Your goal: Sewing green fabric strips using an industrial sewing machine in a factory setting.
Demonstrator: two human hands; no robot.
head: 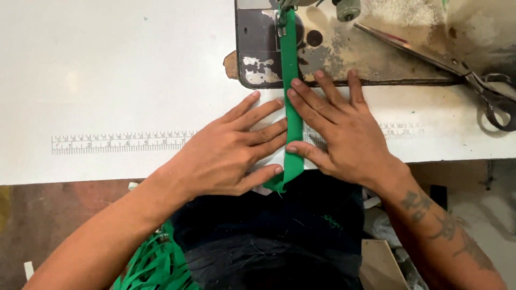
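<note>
- One view only, from a camera worn on the person's head.
- It looks steeply down, facing twelve o'clock across the white table (107, 80).
- It sits close above the work.

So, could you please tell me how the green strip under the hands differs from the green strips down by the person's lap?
The green strip is a single band, lying flat and straight on the white table; the loose green strips are many, tangled in a heap below the table edge. The left hand and right hand press the single strip from both sides; nothing touches the heap. Both are the same bright green.
</note>
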